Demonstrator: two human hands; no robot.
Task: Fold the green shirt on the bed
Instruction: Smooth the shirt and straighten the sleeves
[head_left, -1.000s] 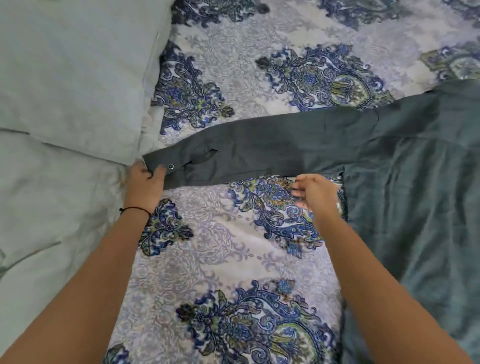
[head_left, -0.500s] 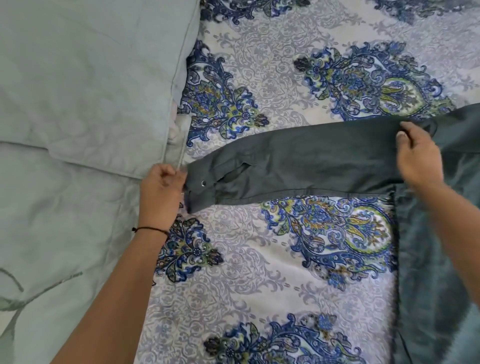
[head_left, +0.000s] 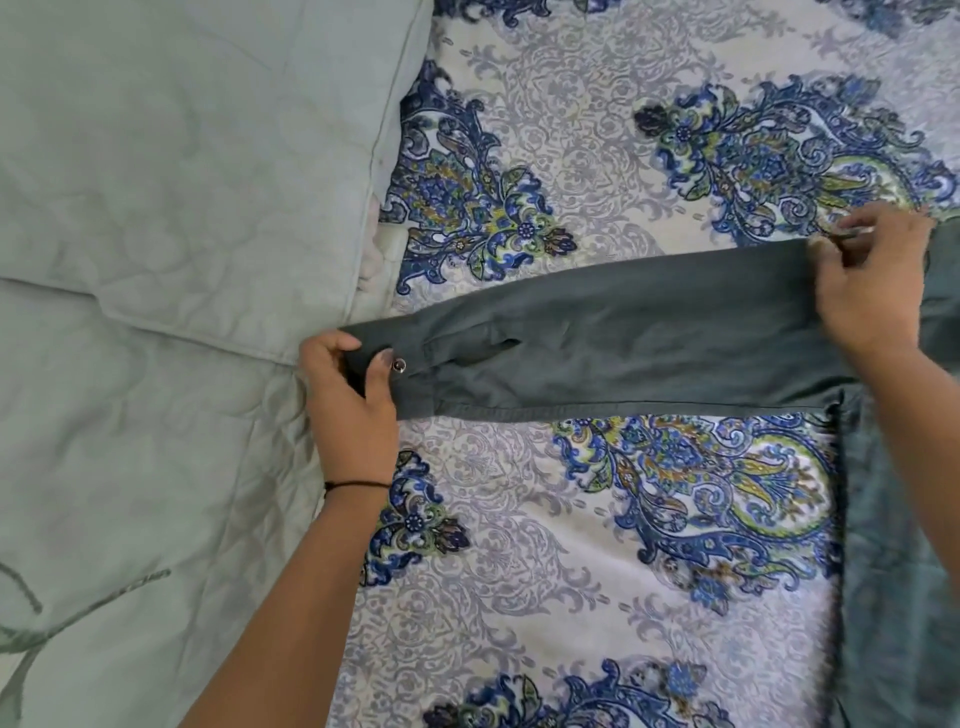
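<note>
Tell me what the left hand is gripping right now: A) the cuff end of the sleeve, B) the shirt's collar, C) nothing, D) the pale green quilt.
A: the left hand pinches the cuff beside its snap button, with the sleeve stretched toward the right hand.

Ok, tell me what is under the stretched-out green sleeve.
The sleeve lies on the patterned bedsheet, whose paisley print shows above and below it. The left hand grips the cuff, the right hand holds the shoulder end. Whatever lies directly beneath the fabric is hidden.

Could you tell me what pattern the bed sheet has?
Blue and green paisley on white bed sheet, head view.
</note>
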